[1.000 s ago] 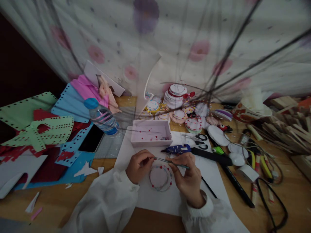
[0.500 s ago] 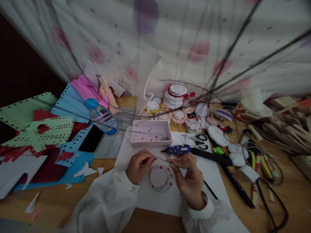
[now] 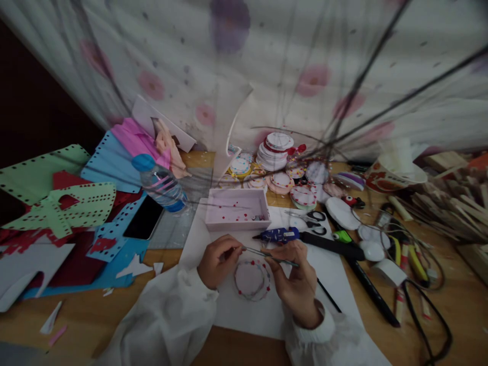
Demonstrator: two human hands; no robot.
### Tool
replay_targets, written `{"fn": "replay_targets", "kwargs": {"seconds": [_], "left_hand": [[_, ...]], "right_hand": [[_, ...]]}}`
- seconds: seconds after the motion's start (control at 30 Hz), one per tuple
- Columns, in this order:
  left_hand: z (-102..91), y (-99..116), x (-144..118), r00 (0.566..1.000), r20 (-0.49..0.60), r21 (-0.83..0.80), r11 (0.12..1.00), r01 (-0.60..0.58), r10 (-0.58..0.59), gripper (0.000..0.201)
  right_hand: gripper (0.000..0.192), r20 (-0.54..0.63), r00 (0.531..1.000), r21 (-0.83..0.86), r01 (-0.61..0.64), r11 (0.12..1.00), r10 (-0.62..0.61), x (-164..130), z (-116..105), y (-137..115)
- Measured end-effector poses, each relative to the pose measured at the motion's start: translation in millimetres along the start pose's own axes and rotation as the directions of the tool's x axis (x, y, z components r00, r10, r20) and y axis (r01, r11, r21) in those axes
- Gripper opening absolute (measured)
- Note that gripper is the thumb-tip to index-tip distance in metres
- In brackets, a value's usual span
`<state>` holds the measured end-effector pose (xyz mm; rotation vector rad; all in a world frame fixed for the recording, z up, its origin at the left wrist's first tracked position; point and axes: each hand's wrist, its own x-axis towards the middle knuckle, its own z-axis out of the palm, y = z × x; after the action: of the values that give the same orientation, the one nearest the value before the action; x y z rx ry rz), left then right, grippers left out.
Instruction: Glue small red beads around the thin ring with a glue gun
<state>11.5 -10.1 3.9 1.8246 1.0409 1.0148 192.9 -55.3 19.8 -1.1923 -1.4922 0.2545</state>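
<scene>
Both hands pinch a thin metal tool point(image 3: 270, 256) over a bead-rimmed white disc point(image 3: 251, 278): left hand point(image 3: 218, 260) at its left end, right hand point(image 3: 293, 277) mid-shaft. Pink tray point(image 3: 237, 209) just beyond.

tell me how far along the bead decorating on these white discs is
Done: a stack of trimmed discs sits by the curtain. In hand: the left hand and right hand hold a thin tool over a disc already ringed with beads. Left: plain discs lie undecorated.

Matt white paper sheet point(image 3: 244, 310) on a smooth wooden table point(image 3: 87, 315), beside a glossy clear plastic bottle point(image 3: 160, 185).
</scene>
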Motion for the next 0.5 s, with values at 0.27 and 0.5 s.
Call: {"fn": "replay_targets", "kwargs": {"seconds": [0.27, 0.5], "left_hand": [[-0.5, 1.0, -0.4, 1.000, 0.008, -0.003, 1.000, 0.005, -0.005, 0.017], [-0.5, 1.4, 0.7, 1.000, 0.009, -0.007, 1.000, -0.011, 0.011, 0.017]], "right_hand": [[0.013, 0.037, 0.999, -0.010, -0.010, 1.000, 0.010, 2.4, -1.2, -1.7], [0.011, 0.037, 0.999, -0.031, -0.001, 1.000, 0.003, 3.7, -2.2, -2.6]]}}
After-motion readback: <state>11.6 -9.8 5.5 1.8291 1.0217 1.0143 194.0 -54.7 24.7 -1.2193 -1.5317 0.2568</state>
